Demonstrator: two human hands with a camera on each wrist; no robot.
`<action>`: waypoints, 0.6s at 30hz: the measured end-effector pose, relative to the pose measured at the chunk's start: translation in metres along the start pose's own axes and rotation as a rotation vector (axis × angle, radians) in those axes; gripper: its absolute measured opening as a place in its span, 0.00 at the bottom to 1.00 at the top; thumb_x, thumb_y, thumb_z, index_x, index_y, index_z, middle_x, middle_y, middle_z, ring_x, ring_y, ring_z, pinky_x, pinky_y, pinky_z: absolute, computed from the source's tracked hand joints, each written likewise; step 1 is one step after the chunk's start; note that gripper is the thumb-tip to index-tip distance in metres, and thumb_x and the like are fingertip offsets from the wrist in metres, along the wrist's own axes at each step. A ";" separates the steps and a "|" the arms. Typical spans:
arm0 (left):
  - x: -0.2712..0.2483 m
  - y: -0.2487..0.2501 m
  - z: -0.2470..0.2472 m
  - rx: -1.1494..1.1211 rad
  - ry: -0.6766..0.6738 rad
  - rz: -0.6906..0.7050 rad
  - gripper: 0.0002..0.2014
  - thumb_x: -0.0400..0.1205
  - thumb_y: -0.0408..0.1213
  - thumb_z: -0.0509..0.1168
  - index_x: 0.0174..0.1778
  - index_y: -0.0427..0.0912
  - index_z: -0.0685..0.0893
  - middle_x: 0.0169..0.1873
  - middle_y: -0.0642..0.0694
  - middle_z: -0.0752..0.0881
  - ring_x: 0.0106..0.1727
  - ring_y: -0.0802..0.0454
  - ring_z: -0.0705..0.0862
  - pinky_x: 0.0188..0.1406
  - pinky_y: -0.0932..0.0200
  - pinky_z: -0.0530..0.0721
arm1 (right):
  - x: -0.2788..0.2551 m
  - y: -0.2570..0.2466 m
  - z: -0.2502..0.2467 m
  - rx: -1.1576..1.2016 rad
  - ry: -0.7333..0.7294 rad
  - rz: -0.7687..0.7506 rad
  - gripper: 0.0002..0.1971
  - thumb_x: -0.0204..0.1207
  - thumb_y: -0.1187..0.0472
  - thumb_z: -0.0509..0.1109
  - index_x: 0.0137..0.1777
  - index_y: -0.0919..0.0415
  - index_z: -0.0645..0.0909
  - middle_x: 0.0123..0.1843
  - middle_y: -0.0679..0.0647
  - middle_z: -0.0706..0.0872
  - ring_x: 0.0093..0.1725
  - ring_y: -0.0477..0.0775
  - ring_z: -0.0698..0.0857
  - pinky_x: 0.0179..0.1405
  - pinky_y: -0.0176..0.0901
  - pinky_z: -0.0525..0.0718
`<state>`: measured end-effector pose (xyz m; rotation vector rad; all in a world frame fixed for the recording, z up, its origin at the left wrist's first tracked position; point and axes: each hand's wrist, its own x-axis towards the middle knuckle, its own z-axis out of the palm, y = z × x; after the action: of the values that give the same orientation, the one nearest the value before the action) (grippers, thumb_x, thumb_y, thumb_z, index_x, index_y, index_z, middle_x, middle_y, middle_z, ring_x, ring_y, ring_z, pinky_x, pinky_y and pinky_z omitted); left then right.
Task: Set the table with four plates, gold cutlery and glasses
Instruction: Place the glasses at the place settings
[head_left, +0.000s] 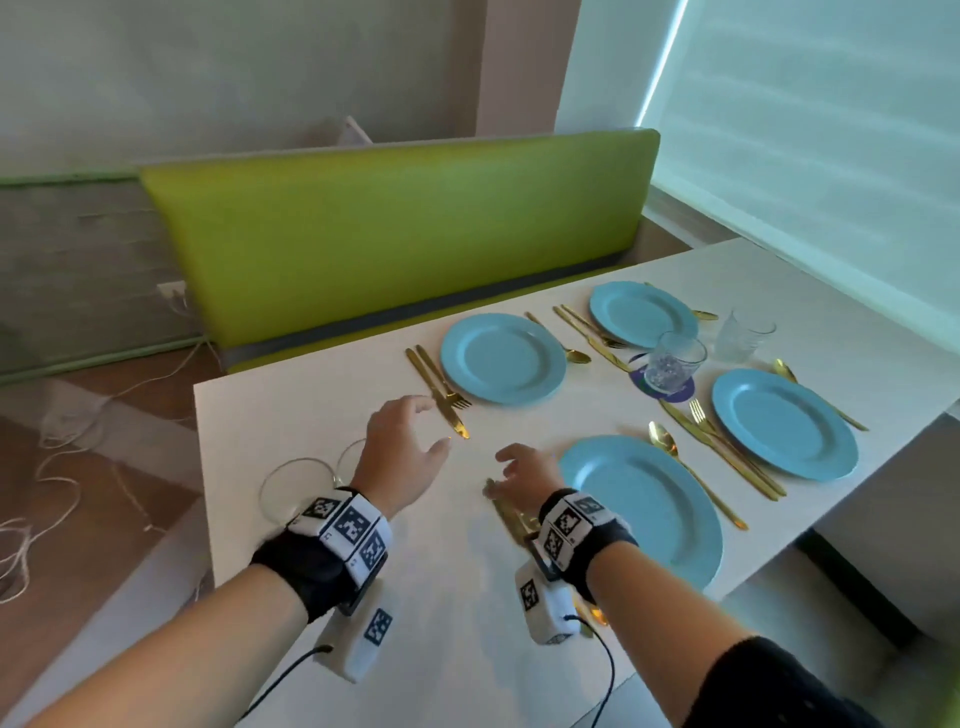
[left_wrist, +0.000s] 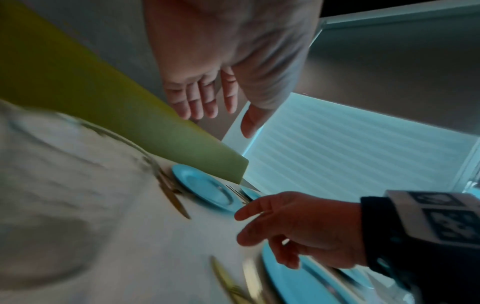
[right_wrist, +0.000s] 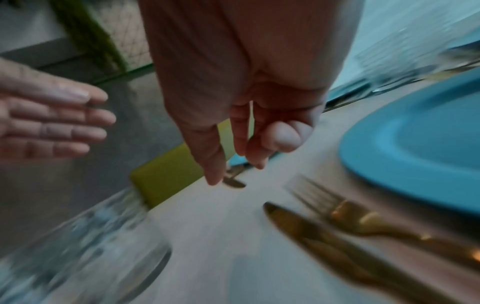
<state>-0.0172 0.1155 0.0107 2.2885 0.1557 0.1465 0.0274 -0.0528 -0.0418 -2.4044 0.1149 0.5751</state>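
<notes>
Four blue plates lie on the white table: the near plate, a far left plate, a far plate and a right plate. Gold cutlery lies beside each. My left hand hovers open and holds nothing, just short of the far left plate's knife. My right hand hangs with loose fingers above the knife and fork left of the near plate, touching neither. In the left wrist view the fingers are straight.
Two clear glasses stand by the table's left edge, close under my left wrist. One glass on a purple coaster and another glass stand between the plates at the right. A green bench back runs behind the table.
</notes>
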 end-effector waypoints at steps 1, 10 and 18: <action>-0.003 -0.012 -0.014 0.042 0.031 -0.002 0.30 0.73 0.39 0.74 0.71 0.38 0.73 0.70 0.41 0.75 0.73 0.43 0.70 0.73 0.56 0.64 | -0.004 -0.011 0.012 -0.014 -0.026 -0.036 0.27 0.70 0.57 0.77 0.69 0.56 0.76 0.58 0.54 0.84 0.57 0.52 0.83 0.54 0.36 0.78; -0.039 -0.119 -0.071 -0.057 0.085 -0.331 0.71 0.51 0.45 0.86 0.82 0.40 0.45 0.81 0.40 0.51 0.82 0.44 0.50 0.82 0.48 0.52 | -0.009 -0.057 0.076 -0.053 -0.134 -0.122 0.49 0.62 0.53 0.83 0.80 0.55 0.59 0.76 0.55 0.72 0.75 0.55 0.71 0.73 0.46 0.72; -0.046 -0.168 -0.055 -0.334 -0.084 -0.501 0.64 0.57 0.31 0.84 0.82 0.48 0.48 0.79 0.39 0.66 0.80 0.46 0.65 0.78 0.50 0.65 | -0.002 -0.068 0.104 0.032 -0.063 -0.172 0.50 0.56 0.53 0.85 0.77 0.54 0.63 0.71 0.53 0.78 0.72 0.54 0.75 0.69 0.42 0.73</action>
<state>-0.0822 0.2591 -0.0822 1.8565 0.6053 -0.1723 0.0017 0.0644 -0.0732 -2.3346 -0.1083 0.5630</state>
